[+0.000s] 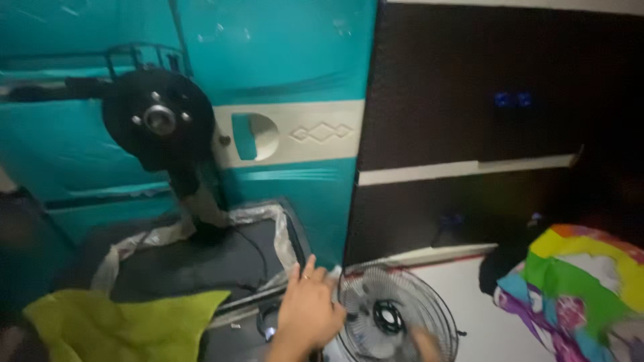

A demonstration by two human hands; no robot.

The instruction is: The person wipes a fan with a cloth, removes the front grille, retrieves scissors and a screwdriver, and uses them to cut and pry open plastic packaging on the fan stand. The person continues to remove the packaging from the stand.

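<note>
A left hand, a ring on one finger, lies at the 9 o'clock rim of a round wire fan grille, its fingers loosely spread over the wire and a pale scrap at their tips; whether they grip the rim cannot be told. A blurred right hand touches the grille at 5 o'clock, its hold unclear. The grille rests against a white board. At 9 o'clock lies a yellow-green cloth. At 11 o'clock a black fan motor stands on its post before a teal wardrobe. At 3 o'clock sits a multicoloured bundle.
</note>
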